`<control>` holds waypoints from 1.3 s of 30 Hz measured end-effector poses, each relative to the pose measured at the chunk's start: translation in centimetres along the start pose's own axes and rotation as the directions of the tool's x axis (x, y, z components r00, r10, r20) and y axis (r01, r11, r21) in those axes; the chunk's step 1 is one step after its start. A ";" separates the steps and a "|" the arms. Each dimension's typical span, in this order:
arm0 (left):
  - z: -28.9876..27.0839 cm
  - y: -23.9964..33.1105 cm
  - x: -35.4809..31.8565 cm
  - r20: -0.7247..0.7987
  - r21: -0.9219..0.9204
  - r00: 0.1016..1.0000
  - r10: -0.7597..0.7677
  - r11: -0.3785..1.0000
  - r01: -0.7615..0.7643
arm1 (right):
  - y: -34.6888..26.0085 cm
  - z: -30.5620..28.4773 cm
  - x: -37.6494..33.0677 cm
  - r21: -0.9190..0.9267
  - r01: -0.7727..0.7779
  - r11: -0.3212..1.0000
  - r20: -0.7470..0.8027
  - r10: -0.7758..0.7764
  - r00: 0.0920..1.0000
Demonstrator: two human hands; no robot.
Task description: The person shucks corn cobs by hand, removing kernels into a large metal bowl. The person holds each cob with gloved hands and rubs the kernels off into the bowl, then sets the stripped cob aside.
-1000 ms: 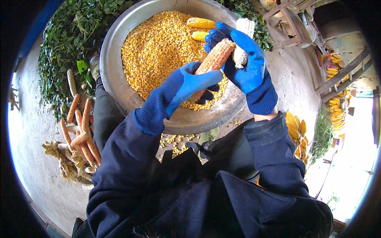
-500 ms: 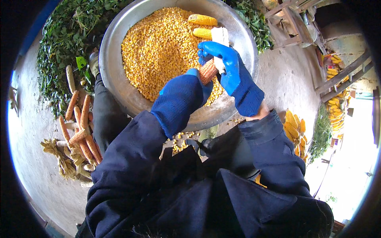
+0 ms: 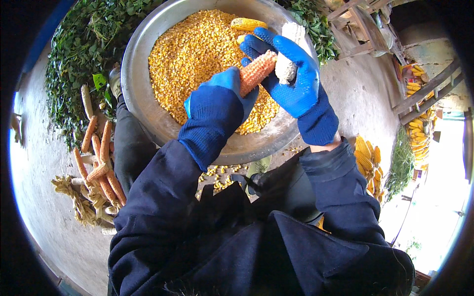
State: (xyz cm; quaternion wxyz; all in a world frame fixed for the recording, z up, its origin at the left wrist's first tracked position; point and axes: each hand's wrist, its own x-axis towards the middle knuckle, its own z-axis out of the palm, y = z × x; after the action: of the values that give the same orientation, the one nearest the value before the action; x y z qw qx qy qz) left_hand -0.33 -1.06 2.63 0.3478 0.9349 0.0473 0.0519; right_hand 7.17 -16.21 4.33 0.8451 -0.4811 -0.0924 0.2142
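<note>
Both my hands wear blue gloves and work above a wide metal basin [image 3: 134, 106] with loose yellow corn kernels [image 3: 190, 59] in it. My left hand [image 3: 217, 106] is closed round the lower end of a bare reddish corncob [image 3: 257, 72], which tilts up to the right. A white corncob [image 3: 285, 69] rests across the palm of my right hand [image 3: 305, 86], held near the thumb; its upper end shows beyond the hand. The right fingers are partly extended, close to the reddish cob's tip. Behind them, a yellow ear of corn [image 3: 248, 24] lies on the kernels, with another partly hidden.
Bare cobs [image 3: 102, 163] and dry husks [image 3: 79, 202] lie on the floor at the left, below a heap of green leaves [image 3: 79, 74]. Yellow ears [image 3: 368, 160] stand at the right, near a wooden frame [image 3: 365, 34]. Stray kernels [image 3: 219, 177] lie before the basin.
My right fingers have loosened and spread from the reddish cob, and the palm has turned upward. More of both cobs now shows. My left hand has shifted slightly left and still grips its cob.
</note>
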 end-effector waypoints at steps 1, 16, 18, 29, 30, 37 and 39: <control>0.0 0.1 -0.1 0.002 -0.010 0.999 0.035 0.999 -0.035 | 0.2 -0.3 -0.1 0.001 0.013 1.000 -0.022 -0.013 1.000; 1.0 0.7 0.3 0.592 -0.361 0.794 -0.135 0.837 0.411 | 1.2 -3.7 0.2 -0.213 0.113 0.970 0.182 -0.074 0.981; 2.9 -1.2 -0.6 0.287 -0.100 0.952 -0.103 0.986 0.137 | 1.9 -3.4 0.3 -0.571 0.303 0.763 0.328 -0.126 0.936; -0.7 0.2 0.4 0.114 0.022 0.980 -0.165 0.986 0.164 | -2.3 -1.1 -0.8 -0.392 0.087 0.916 0.081 -0.059 0.995; -1.1 0.2 0.2 0.113 0.036 0.977 -0.180 0.984 0.177 | -2.0 -0.5 -0.8 -0.359 -0.022 0.933 0.057 0.046 0.997; -1.4 -1.7 0.6 0.558 -0.809 0.828 0.051 0.256 0.529 | -3.1 -0.8 -1.1 -0.172 0.078 0.982 -0.051 -0.088 0.995; -2.4 -3.3 0.5 0.415 -0.876 0.905 0.092 0.310 0.370 | -4.0 -2.1 -0.4 -0.035 0.031 0.999 -0.093 -0.034 0.995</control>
State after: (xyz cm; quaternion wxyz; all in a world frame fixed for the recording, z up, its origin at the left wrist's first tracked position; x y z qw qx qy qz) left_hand -0.28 3.00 2.29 0.8298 0.5375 0.0207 -0.1485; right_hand 8.66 -19.79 6.64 0.8436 -0.5031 -0.0642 0.1764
